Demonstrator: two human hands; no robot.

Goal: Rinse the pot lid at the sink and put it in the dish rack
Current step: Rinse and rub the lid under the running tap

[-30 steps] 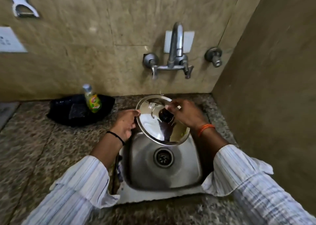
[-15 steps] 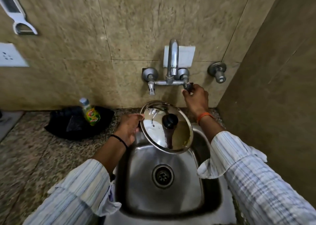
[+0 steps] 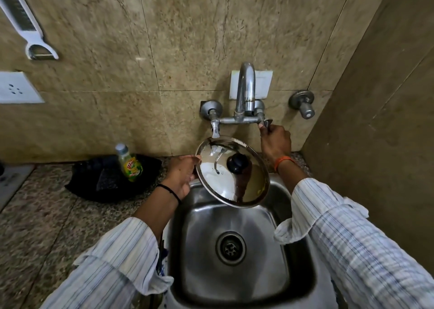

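- Head view is looking down on a steel sink (image 3: 298, 283) set into a speckled stone table (image 3: 40, 217), with tiled wall behind it.
- Left hand (image 3: 182, 175) is holding the pot lid (image 3: 220, 184) by its left rim; the fingers (image 3: 196, 159) are curled closed over the edge, thumb on top.
- Pot lid is hanging tilted over the back part of the sink, above the basin and not touching it, its black knob (image 3: 237, 163) facing up toward the camera.
- Lid's shiny top is reflecting the tap (image 3: 245, 92), which is standing on the wall just behind the sink and above the lid's far edge.
- Right hand (image 3: 274, 142) is reaching up behind the sink to the tap's right handle (image 3: 266, 122); its fingers (image 3: 264, 129) are pinched closed on that handle.
- No stream of water is showing at the spout or on the lid, though the picture is too soft to be sure.
- Drain (image 3: 231, 247) is sitting in the middle of the sink floor, in front of the lid and below it.
- Small bottle (image 3: 129, 164) with a yellow-green label is standing on a black tray (image 3: 94, 184) on the table, to the left of the sink.
- Separate wall valve (image 3: 303, 104) is sitting behind the sink to the right of the tap.
- White peeler (image 3: 28, 29) is hanging high on the wall, far left of the sink, above a white socket (image 3: 16, 88).
- Both forearms are wearing rolled striped sleeves, one on each side of the sink.
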